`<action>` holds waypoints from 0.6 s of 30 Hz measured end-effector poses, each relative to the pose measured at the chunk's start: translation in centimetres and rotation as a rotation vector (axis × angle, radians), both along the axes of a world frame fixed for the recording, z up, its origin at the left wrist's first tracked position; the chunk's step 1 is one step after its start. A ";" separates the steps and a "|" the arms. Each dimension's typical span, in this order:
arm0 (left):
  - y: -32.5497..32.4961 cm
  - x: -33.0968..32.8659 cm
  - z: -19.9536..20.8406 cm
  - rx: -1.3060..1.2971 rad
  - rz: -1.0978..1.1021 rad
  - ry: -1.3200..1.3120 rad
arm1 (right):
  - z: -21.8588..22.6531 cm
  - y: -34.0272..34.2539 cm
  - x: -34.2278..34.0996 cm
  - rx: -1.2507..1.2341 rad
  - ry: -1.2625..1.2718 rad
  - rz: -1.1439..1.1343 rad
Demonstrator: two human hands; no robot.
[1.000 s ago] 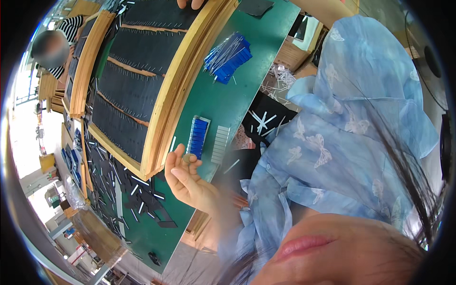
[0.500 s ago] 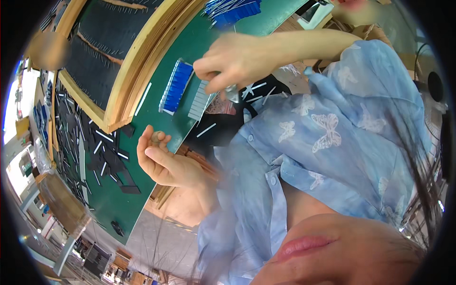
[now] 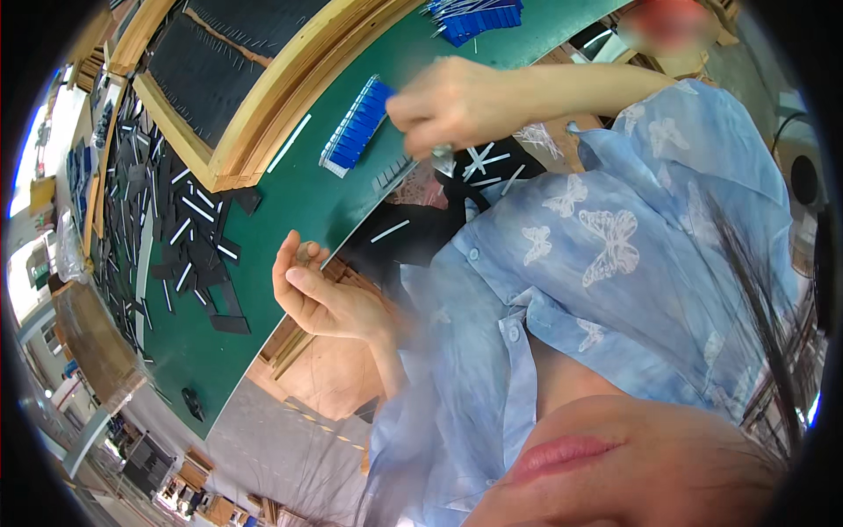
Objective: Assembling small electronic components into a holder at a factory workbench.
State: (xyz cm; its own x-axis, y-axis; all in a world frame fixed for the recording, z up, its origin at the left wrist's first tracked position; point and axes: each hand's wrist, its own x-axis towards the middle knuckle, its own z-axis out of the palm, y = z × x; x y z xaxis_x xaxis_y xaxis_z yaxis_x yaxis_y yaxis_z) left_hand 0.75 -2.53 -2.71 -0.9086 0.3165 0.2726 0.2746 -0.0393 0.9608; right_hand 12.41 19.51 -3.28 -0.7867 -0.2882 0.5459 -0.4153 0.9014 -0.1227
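Observation:
My left hand [image 3: 329,303] is held palm up beside the table's near edge. Its fingers curl inward, and something small and greyish seems to sit at the fingertips, too small to name. My right hand [image 3: 452,105], somewhat blurred, is closed above a grey segmented strip [image 3: 392,173] and covers part of it. A shiny silvery piece [image 3: 443,162] shows just under that hand; whether the fingers grip it is hidden. Close by the right fingertips lies a blue segmented block with a pale edge [image 3: 356,127] on the green table [image 3: 307,206].
A wooden frame [image 3: 263,105] with a dark panel and rows of pins takes the far left. Black pieces and white strips [image 3: 189,228] are scattered below it. Another blue block with white sticks [image 3: 474,19] lies at the top. Black cloth [image 3: 395,233] with white strips hangs near my body.
The view has shifted, so the table things appear farther right and higher. Relative to them, my right hand covers more of the grey strip. My left hand keeps its curled pose.

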 end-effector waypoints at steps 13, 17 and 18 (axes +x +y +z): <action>4.2 -1.0 -0.9 -0.412 -0.309 0.598 | 3.9 4.4 -4.0 -0.292 -0.370 -0.053; 5.6 -2.4 -0.7 -0.543 -0.384 0.725 | 2.9 4.0 -4.2 -0.312 -0.333 -0.106; 5.7 -2.9 -0.8 -0.516 -0.403 0.741 | 3.0 4.0 -4.1 -0.217 -0.331 -0.104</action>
State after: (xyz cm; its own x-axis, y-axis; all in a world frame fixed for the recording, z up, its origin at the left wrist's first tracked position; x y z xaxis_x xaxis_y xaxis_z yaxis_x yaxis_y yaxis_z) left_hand -2.11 3.17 -3.55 -0.3623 0.8046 0.4706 0.8713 0.1131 0.4775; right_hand 8.28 23.54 -0.24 -0.9492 -0.1035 0.2972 -0.2290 0.8750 -0.4265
